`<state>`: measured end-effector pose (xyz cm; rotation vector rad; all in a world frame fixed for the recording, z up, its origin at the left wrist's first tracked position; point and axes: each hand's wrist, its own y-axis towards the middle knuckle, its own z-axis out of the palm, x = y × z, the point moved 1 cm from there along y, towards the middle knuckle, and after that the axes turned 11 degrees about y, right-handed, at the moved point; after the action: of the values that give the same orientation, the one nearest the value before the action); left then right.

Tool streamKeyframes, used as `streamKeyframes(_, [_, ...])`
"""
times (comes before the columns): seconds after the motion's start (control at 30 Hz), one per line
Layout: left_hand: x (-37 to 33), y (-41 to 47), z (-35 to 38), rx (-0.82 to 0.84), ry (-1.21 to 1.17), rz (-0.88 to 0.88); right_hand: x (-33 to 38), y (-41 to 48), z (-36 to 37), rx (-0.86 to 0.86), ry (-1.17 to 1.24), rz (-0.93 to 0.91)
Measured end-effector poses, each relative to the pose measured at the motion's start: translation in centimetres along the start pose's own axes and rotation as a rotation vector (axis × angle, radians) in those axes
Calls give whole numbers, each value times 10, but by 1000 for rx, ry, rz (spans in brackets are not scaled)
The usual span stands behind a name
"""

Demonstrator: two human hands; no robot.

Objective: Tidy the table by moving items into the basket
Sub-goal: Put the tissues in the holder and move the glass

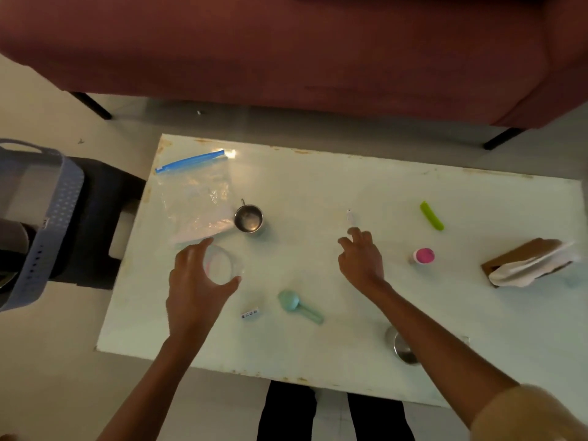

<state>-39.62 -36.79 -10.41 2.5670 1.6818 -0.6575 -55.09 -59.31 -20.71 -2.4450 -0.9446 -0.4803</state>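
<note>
Left-hand fingers [234,281] curled around a clear cup [219,264]; right hand [361,256] spread, empty, above the table [318,186].

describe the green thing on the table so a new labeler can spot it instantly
Start at the white table and go to its right half, far side. Beyond the pink-lidded tub and left of the brown box lies the green clip: a slim, bright lime stick, the only green item, narrower than the teal scoop.

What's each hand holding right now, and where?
Left hand wraps the clear cup around its rim and side. Right hand holds nothing.
</note>
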Motion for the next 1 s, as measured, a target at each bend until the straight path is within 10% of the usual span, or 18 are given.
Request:
streamKeyframes(0.23, [-89, 28, 43, 100, 1, 268, -25, 51, 5, 182, -151, 20])
streamKeyframes(0.8, [-171, 75, 125, 190, 119, 411, -33, -45, 52, 6, -75, -60])
streamKeyframes(1.0, [-180, 78, 137, 201, 117, 398, -64, -26, -24, -594, 194, -9])
